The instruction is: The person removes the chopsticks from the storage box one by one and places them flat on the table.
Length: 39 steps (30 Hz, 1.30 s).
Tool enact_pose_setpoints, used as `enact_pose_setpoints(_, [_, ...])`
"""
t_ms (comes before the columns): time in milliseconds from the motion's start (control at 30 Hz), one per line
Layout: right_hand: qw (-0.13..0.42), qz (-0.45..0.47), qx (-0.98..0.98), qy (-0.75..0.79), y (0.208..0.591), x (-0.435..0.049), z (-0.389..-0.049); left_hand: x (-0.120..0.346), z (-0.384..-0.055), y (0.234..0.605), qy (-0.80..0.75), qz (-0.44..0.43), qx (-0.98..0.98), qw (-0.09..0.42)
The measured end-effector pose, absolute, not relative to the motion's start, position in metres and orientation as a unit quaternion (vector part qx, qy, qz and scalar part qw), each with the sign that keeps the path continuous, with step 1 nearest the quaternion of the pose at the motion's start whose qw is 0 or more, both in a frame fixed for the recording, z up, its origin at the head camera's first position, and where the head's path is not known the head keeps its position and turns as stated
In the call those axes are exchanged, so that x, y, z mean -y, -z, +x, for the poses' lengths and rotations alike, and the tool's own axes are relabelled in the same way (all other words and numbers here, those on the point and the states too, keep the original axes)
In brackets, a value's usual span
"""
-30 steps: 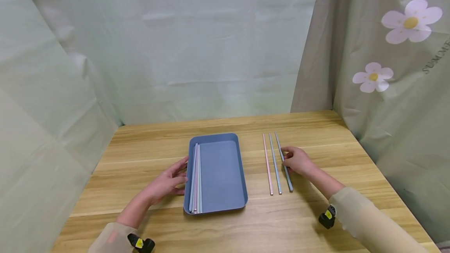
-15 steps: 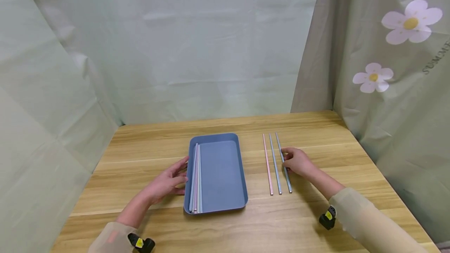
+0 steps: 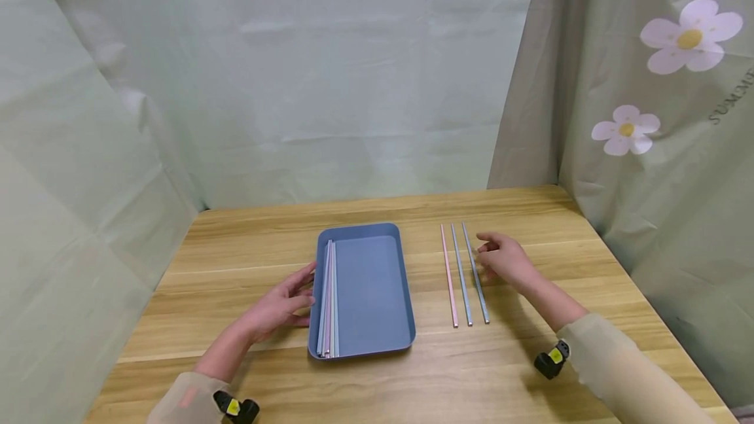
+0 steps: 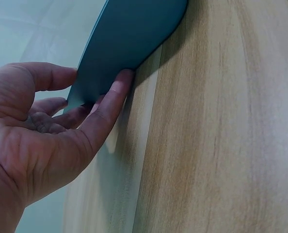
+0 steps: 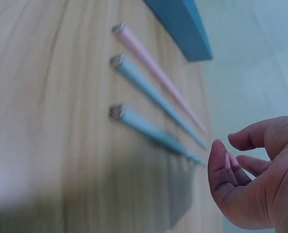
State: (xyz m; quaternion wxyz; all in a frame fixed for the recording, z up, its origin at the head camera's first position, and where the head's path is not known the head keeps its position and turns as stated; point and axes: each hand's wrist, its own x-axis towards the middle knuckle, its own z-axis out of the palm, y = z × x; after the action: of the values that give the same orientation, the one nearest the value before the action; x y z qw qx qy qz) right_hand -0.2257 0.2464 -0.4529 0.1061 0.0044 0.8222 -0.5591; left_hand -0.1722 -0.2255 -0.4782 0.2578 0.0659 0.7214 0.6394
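Observation:
Close to the left side of a blue-grey tray [image 3: 374, 293], my left hand [image 3: 279, 306] touches the outer wall with extended fingers; in the left wrist view the fingertips [image 4: 127, 74] meet the tray's side and lower edge. Several pastel chopsticks [image 3: 328, 300] lie together along the tray's left inner side. To the right, a pink chopstick [image 3: 449, 277] and two blue ones lie apart on the table, roughly parallel. My right hand [image 3: 506, 260] is beside the rightmost blue chopstick [image 3: 475, 273], holding nothing, fingers loosely bent and thumb apart from them.
Everything lies on a wooden table [image 3: 247, 241]. Pale curtains [image 3: 377, 84] surround its back and sides, with printed flowers [image 3: 689, 38] on the right one. A black camera [image 3: 551, 360] sits on my right wrist, and another camera [image 3: 237, 407] on the left.
My right hand has let go of the rightmost blue chopstick after shifting its near end slightly leftward, and has drawn back to the right. The left hand and tray stay put.

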Motion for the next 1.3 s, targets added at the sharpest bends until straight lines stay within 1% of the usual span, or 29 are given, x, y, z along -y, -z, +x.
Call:
enact_pose_setpoints(300, [0.090, -0.024, -0.821, 0.564, 0.434, -0.207, -0.225, 0.226, -0.172, 0.477, -0.641, 0.061, -0.718, 0.264])
enact_pose_setpoints(433, [0.097, -0.047, -0.809, 0.578, 0.427, -0.186, -0.225, 0.227, -0.173, 0.478, -0.643, 0.059, -0.716, 0.267])
enact_pose_setpoints(567, [0.119, -0.065, -0.795, 0.591, 0.422, -0.166, -0.224, 0.227, -0.174, 0.479, -0.647, 0.060, -0.711, 0.268])
enact_pose_setpoints(800, [0.178, -0.089, -0.767, 0.610, 0.418, -0.129, -0.221, 0.226, -0.173, 0.479, -0.650, 0.057, -0.710, 0.265])
enact_pose_setpoints(1300, [0.277, -0.103, -0.721, 0.627, 0.432, -0.069, -0.217, 0.226, -0.173, 0.477, -0.647, 0.061, -0.711, 0.267])
